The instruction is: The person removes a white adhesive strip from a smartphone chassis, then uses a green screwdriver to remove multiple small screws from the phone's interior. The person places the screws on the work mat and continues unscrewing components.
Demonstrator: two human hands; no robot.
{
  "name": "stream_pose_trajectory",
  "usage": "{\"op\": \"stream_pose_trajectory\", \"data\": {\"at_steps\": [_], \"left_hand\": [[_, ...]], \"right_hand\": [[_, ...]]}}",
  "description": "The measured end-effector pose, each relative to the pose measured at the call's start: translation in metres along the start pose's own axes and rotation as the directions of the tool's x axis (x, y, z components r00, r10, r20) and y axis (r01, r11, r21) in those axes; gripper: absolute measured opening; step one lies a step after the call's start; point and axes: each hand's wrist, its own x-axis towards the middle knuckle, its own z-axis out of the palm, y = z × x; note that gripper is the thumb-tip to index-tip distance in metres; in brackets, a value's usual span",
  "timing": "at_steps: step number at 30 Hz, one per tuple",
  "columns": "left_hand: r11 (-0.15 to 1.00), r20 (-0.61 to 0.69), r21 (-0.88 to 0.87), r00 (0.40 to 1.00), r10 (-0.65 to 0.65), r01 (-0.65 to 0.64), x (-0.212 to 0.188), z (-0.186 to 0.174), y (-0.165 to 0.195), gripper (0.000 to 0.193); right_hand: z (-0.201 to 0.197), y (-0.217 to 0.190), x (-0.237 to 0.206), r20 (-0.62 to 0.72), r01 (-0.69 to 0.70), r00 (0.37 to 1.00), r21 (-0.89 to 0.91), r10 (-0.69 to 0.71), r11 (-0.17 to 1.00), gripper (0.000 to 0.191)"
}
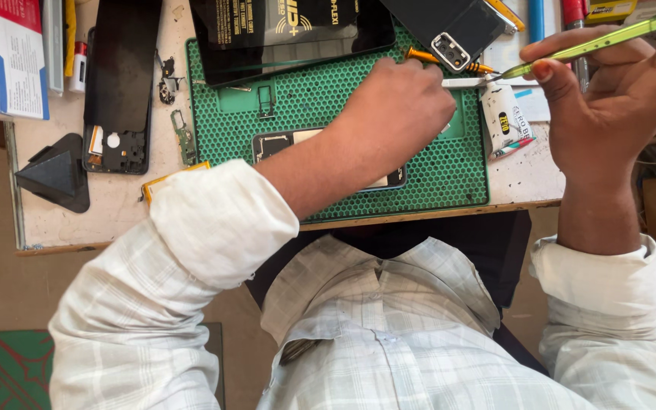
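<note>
Near the far right edge of the green mat (449, 178), the right hand (616, 106) pinches one green tool (594, 44), long axis running left-right, tip pointing left and slightly down. One opened phone (282, 144) lies lengthwise across the mat under the left hand (396, 114), whose curled grip I cannot tell.

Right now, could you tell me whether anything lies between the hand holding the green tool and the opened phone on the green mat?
Yes. The left hand rests over the opened dark phone on the green honeycomb mat, between it and the slim green metal tool in the right hand. The tool's tip sits beside the left hand's knuckles.
</note>
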Motion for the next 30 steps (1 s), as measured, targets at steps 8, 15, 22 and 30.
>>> {"op": "stream_pose_trajectory", "data": {"at_steps": [8,15,22,30], "left_hand": [[0.991,-0.164,-0.115,0.983,-0.080,0.062,-0.020,-0.033,-0.010,0.021],[0.932,-0.258,-0.338,0.939,-0.227,0.132,-0.066,-0.075,0.018,0.018],[0.793,-0.253,-0.550,0.851,-0.459,0.264,-0.079,-0.070,0.040,0.013],[0.758,-0.213,-0.581,0.843,-0.494,0.297,-0.087,-0.063,0.044,0.012]], "right_hand": [[0.000,-0.017,-0.007,0.030,-0.037,0.999,0.023,0.037,0.999,0.062],[0.019,-0.056,0.005,0.087,0.071,0.993,0.095,-0.079,0.993,0.066],[0.041,-0.075,0.023,0.052,0.232,0.970,0.118,-0.239,0.965,0.077],[0.047,-0.080,0.025,0.123,0.280,0.949,0.102,-0.292,0.954,0.075]]}}
